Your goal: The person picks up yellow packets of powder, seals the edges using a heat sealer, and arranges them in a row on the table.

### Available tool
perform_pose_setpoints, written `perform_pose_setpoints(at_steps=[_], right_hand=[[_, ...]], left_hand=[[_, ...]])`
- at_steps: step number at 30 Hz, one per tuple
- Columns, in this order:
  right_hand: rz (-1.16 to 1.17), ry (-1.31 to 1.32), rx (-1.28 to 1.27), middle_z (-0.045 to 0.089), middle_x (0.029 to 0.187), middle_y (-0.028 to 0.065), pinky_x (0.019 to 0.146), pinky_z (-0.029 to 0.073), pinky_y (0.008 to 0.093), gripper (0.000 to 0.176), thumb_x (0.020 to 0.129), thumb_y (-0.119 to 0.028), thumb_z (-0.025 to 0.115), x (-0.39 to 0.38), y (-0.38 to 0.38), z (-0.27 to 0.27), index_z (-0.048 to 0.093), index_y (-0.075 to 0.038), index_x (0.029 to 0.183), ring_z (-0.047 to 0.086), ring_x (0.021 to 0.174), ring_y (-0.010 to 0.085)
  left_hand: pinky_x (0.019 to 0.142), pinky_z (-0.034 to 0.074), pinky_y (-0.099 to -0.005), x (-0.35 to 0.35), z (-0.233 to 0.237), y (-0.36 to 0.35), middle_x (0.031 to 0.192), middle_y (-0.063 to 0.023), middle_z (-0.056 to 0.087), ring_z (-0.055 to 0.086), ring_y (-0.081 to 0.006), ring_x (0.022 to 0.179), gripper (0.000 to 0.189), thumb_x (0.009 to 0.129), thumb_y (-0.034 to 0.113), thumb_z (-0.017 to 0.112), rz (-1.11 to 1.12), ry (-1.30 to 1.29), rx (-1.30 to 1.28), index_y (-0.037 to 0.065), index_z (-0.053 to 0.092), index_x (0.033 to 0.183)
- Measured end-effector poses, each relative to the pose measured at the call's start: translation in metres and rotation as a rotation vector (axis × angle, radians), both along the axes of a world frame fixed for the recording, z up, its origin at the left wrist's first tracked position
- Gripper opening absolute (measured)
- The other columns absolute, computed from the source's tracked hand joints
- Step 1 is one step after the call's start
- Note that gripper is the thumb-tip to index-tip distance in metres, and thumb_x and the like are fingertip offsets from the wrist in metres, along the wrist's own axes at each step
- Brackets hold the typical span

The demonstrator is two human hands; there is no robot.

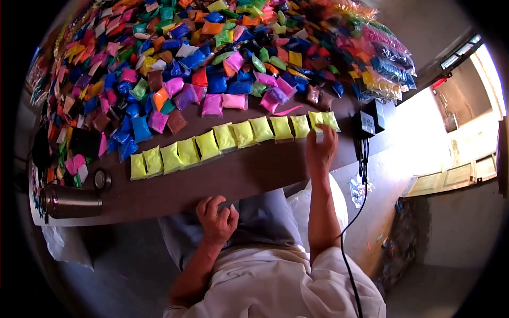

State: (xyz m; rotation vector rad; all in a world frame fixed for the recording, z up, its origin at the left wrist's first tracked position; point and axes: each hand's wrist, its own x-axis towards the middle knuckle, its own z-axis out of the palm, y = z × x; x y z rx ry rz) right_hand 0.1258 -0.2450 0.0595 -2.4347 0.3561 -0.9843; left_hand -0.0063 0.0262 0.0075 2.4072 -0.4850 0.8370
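Observation:
A row of small clear packets with pale yellow filling point(225, 137) runs across the brown table, rising toward the right. At the right end of this row, my right hand point(321, 151) has its fingers pinched at the lower edge of a yellow packet point(316, 120). Another yellow packet point(331, 120) lies beside those fingertips, partly overlapped by its neighbour. My left hand point(217, 219) is curled into a loose fist at the table's front edge, above my lap. Nothing shows between its fingers.
A large heap of multicoloured packets point(217, 82) covers the table's far side, with stacked strips of packets point(389, 69) at right. A metal flask point(71, 201) lies at left near a round lid point(102, 179). A black box point(366, 123) with cables stands at the right edge.

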Motion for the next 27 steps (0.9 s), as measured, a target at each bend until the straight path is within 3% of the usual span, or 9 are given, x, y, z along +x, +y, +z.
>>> perform_pose_setpoints(at_steps=[3,6,21,23,27], right_hand=[[0.084,-0.028,0.069,0.063,0.095,0.0136,0.082,0.047,0.0393,0.012,0.079,-0.008,0.063,-0.039,-0.004,-0.023,0.062,-0.002,0.089,0.058,0.092,0.0314],[0.128,-0.151,-0.055,0.064,0.089,0.0126,0.076,0.049,0.0388,0.006,0.077,-0.006,0.064,-0.048,-0.001,-0.032,0.062,-0.002,0.081,0.06,0.086,0.0305],[0.138,-0.167,-0.074,0.064,0.084,0.0128,0.072,0.05,0.0377,0.008,0.071,-0.005,0.062,-0.041,-0.001,-0.029,0.062,-0.002,0.079,0.061,0.079,0.03],[0.124,-0.164,-0.065,0.064,0.084,0.0131,0.072,0.05,0.0377,0.008,0.07,-0.005,0.062,-0.042,-0.002,-0.03,0.062,-0.002,0.078,0.061,0.079,0.0301],[0.143,-0.181,-0.059,0.063,0.082,0.0138,0.073,0.048,0.0383,0.009,0.068,-0.006,0.062,-0.04,-0.004,-0.033,0.062,-0.002,0.076,0.06,0.078,0.032]], left_hand=[[0.084,0.038,-0.0436,-0.001,-0.003,-0.001,0.099,-0.01,0.056,0.05,-0.0297,0.095,0.022,0.079,0.012,0.061,0.018,0.012,0.016,0.006,0.048,0.062],[0.086,0.037,-0.0434,0.004,-0.003,-0.004,0.099,-0.009,0.056,0.05,-0.0289,0.095,0.024,0.079,0.013,0.06,0.031,-0.032,0.039,0.007,0.046,0.061],[0.085,0.036,-0.0393,0.007,-0.01,0.001,0.098,-0.0045,0.059,0.049,-0.0263,0.094,0.03,0.08,0.02,0.058,0.003,-0.084,0.115,0.012,0.041,0.057],[0.087,0.034,-0.0431,0.007,-0.012,0.004,0.104,-0.0089,0.057,0.046,-0.0273,0.099,0.032,0.084,0.02,0.056,-0.07,-0.093,0.136,0.011,0.04,0.058],[0.086,0.035,-0.0431,0.008,-0.015,0.007,0.105,-0.0095,0.057,0.047,-0.0274,0.098,0.032,0.083,0.02,0.056,-0.127,-0.098,0.151,0.01,0.039,0.058]])
